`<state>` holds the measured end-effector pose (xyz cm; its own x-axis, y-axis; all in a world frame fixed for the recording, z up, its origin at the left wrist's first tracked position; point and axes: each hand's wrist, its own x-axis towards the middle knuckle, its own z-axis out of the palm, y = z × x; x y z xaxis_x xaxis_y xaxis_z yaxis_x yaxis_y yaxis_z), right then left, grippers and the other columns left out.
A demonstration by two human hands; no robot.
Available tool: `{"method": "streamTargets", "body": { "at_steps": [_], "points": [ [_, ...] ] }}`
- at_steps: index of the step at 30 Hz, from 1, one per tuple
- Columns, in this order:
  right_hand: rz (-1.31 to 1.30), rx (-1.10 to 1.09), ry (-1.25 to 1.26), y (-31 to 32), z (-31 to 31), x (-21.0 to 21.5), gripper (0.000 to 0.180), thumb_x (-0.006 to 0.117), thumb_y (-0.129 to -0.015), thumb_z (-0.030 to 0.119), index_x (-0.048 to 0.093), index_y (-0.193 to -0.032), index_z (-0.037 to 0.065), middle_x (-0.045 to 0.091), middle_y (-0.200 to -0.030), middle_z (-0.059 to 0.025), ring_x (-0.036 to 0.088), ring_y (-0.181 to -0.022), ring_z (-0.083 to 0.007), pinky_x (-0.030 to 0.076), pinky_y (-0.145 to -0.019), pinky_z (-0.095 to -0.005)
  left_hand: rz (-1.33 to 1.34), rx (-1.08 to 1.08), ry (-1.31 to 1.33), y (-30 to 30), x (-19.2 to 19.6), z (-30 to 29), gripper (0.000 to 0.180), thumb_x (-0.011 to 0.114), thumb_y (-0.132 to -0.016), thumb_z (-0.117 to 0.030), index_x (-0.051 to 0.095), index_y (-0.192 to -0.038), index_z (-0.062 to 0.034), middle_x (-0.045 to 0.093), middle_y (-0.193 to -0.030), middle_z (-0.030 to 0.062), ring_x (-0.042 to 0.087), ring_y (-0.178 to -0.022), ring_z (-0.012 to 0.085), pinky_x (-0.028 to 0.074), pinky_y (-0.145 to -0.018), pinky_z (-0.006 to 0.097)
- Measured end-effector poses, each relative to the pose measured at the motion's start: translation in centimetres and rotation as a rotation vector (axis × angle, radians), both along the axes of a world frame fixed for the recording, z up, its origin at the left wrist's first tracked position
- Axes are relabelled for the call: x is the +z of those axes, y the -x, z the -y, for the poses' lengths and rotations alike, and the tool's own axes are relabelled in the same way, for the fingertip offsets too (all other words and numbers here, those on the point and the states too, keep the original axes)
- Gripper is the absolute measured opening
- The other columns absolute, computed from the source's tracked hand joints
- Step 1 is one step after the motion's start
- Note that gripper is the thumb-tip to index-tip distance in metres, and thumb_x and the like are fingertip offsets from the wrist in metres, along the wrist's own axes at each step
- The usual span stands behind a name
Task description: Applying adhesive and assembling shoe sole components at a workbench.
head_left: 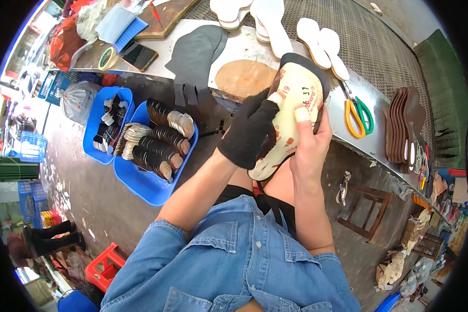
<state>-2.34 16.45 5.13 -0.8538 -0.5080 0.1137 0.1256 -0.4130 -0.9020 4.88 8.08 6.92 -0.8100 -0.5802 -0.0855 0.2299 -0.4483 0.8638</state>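
A cream insole [296,86] with red print is held above my lap, its wide toe end pointing up and away. Dark material [295,59] wraps its toe rim. My left hand [248,130], in a black fingerless glove, grips the insole's left edge, with a capped thumb pressing near that edge. My bare right hand [313,145] is wrapped round the right edge. Its thumb, in a pale finger cover, lies on the cream face, and its other fingers are mostly hidden behind. A dark strap hangs at the heel end.
Yellow-and-green-handled scissors [358,115] and stacked brown insoles [400,122] lie on the bench to the right. White insoles [270,23], dark grey sheets [195,54] and a phone [140,56] are farther back. Blue bins [140,188] of stacked parts stand left, a red stool [103,268] lower left.
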Motion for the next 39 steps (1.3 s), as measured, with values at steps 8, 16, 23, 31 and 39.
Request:
{"method": "streamTargets", "body": {
  "at_steps": [8,16,23,31,39],
  "points": [
    [0.05,0.062,-0.023,1.3,-1.3,-0.2,0.04,0.055,-0.087,0.008,0.046,-0.123,-0.006,0.059,-0.111,-0.0112,0.059,-0.096,-0.015,0.049,-0.083,-0.0275,0.07,-0.092,0.118,0.2,-1.4,0.2,0.026,0.051,-0.09,-0.018,0.056,-0.108,0.0011,0.06,-0.097,0.0048,0.053,-0.083,0.0077,0.043,-0.07,0.022],
    [-0.088,0.648,-0.06,3.1,-6.5,-2.7,0.062,0.058,-0.089,0.032,0.032,-0.137,0.004,0.047,-0.127,-0.0066,0.046,-0.114,-0.0139,0.044,-0.087,-0.0287,-0.608,-0.576,-0.65,2.0,-4.7,4.8,0.048,0.053,-0.091,-0.03,0.042,-0.129,-0.0041,0.051,-0.125,0.0136,0.048,-0.118,0.0278,0.037,-0.102,0.045],
    [-0.243,-0.279,-0.494,9.4,-12.7,-0.8,0.037,0.07,-0.076,0.011,0.06,-0.111,0.003,0.063,-0.096,-0.0051,0.058,-0.08,-0.0096,0.047,-0.067,-0.0242,0.015,-0.12,0.136,5.3,-6.3,2.6,0.04,0.043,-0.097,-0.032,0.051,-0.121,-0.0014,0.061,-0.1,0.0043,0.056,-0.081,0.0094,0.046,-0.07,0.022],
    [-1.069,-1.025,-1.45,26.3,-22.9,1.8,0.046,0.072,-0.072,0.039,0.062,-0.111,0.017,0.057,-0.091,-0.0091,0.055,-0.086,-0.0284,0.045,-0.073,-0.0425,0.059,-0.111,-0.064,2.0,-8.3,5.9,0.031,0.049,-0.094,-0.024,0.056,-0.112,-0.0003,0.062,-0.086,0.0057,0.059,-0.076,0.0141,0.047,-0.066,0.024],
    [-1.283,-0.708,-1.001,21.0,-10.8,-0.2,0.027,0.067,-0.077,0.02,0.063,-0.097,0.002,0.058,-0.099,-0.011,0.049,-0.098,-0.0301,0.041,-0.083,-0.039,0.214,0.05,0.288,-4.0,-6.9,8.0,0.022,0.05,-0.092,-0.017,0.06,-0.104,-0.0014,0.062,-0.086,0.0044,0.058,-0.08,0.0126,0.045,-0.067,0.023]
  ]
}}
